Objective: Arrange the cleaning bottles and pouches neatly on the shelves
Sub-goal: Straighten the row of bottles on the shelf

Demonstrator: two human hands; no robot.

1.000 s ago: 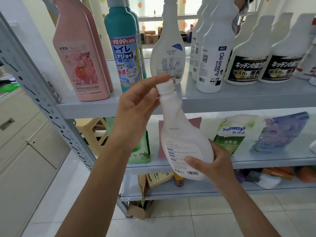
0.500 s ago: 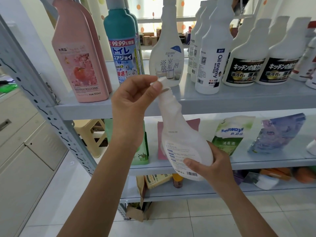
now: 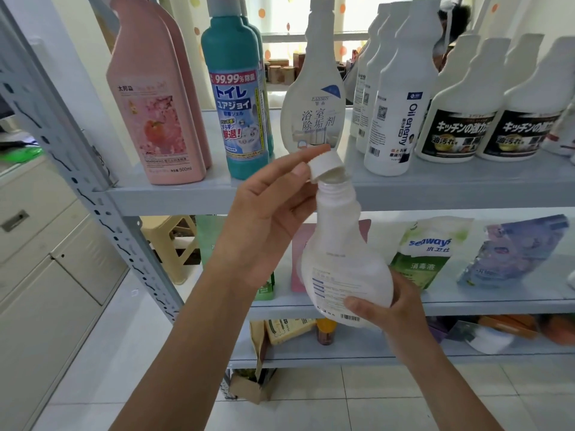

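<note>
A white plastic bottle [image 3: 342,256] is held tilted in front of the shelves, its back label toward me. My right hand [image 3: 389,303] grips its base from below. My left hand [image 3: 273,213] pinches the white screw cap [image 3: 325,164], which sits lifted and tilted just above the bottle's open threaded neck. Behind, on the upper shelf [image 3: 435,185], stand pink bottles [image 3: 155,98], teal bottles [image 3: 236,98], a matching white bottle [image 3: 314,98] and several white spray-type bottles [image 3: 401,98]. The middle shelf [image 3: 497,301] holds a green pouch [image 3: 426,253] and a bluish pouch [image 3: 513,253].
A grey perforated shelf post [image 3: 93,194] slants at the left. Beige cabinets [image 3: 46,275] stand further left, and a yellow stool [image 3: 177,244] is behind the shelf. The bottom shelf holds boxes and bags [image 3: 286,331]. A torn carton [image 3: 249,384] lies on the tiled floor.
The cap, seated on the bottle's neck a second ago, has come off and is tipped up in my left fingers. The bottle has stayed in my right hand.
</note>
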